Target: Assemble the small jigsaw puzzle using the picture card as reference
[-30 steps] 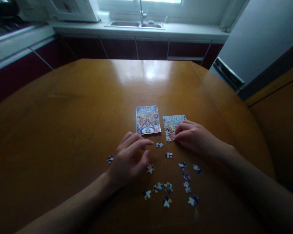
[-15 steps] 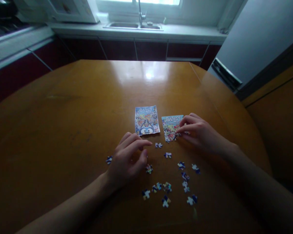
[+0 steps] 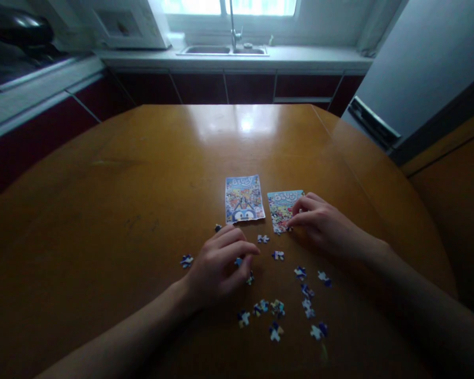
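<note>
My right hand (image 3: 326, 221) is at the right side of a partly assembled jigsaw puzzle (image 3: 279, 209). Its fingers are drawn together at the lower right edge, on what looks like a small puzzle piece (image 3: 289, 228), mostly covered by the fingertips. Over the loose pieces hovers my left hand (image 3: 223, 263), thumb and index finger apart, nothing between them. Partly hidden beneath it are a blue piece (image 3: 239, 261) and another puzzle piece (image 3: 250, 278). Left of the puzzle lies a printed picture sheet (image 3: 244, 199) with a blue cartoon face near its bottom.
Several loose puzzle pieces (image 3: 277, 307) are scattered nearer me on the wooden table (image 3: 161, 158). One piece (image 3: 186, 260) lies left of my left hand. Beyond the table are a counter with a sink (image 3: 207, 50) and, at right, a grey appliance (image 3: 426, 68).
My left hand has drawn back toward me from the picture sheet, uncovering a piece at the sheet's lower left. My right hand stays at the puzzle's edge. The view has shifted slightly.
</note>
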{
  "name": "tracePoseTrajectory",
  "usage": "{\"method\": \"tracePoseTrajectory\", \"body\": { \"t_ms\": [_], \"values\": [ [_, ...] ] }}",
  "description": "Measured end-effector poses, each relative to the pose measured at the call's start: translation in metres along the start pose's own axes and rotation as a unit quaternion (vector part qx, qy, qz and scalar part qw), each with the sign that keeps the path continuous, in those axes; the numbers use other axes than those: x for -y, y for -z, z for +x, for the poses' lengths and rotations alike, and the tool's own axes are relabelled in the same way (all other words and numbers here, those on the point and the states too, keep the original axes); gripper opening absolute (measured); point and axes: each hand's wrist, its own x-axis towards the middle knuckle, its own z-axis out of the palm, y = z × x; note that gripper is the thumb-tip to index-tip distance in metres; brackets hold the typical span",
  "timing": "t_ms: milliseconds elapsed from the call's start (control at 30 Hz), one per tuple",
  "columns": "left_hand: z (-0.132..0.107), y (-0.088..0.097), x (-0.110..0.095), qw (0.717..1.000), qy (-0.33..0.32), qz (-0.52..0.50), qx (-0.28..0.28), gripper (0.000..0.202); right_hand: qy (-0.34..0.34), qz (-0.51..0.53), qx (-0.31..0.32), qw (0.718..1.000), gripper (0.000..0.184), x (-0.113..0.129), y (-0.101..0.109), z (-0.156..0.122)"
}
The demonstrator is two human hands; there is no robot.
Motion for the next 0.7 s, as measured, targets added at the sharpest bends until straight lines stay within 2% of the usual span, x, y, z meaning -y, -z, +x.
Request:
{"method": "tracePoseTrajectory", "body": {
  "t_ms": [133,400,533,633,700],
  "values": [
    [0.001,0.001,-0.001,0.999,-0.009,-0.009,0.049,0.018,0.004,0.001,0.009,1.0,0.038,0.0,-0.002,0.0],
    [0.002,0.003,-0.001,0.998,-0.012,-0.011,0.064,0.018,0.002,0.009,-0.014,1.0,0.035,-0.004,-0.003,0.0],
    [0.0,0.002,0.002,0.998,-0.008,-0.007,0.068,0.018,-0.038,0.013,-0.106,0.994,0.033,-0.004,0.001,0.002],
    [-0.001,0.002,0.004,0.998,-0.01,-0.011,0.067,0.019,-0.095,0.021,-0.199,0.975,0.027,-0.006,0.005,0.002],
    [-0.002,0.001,0.004,0.998,-0.014,-0.018,0.062,0.019,-0.126,0.025,-0.24,0.962,0.022,-0.008,0.008,0.002]
  ]
}}
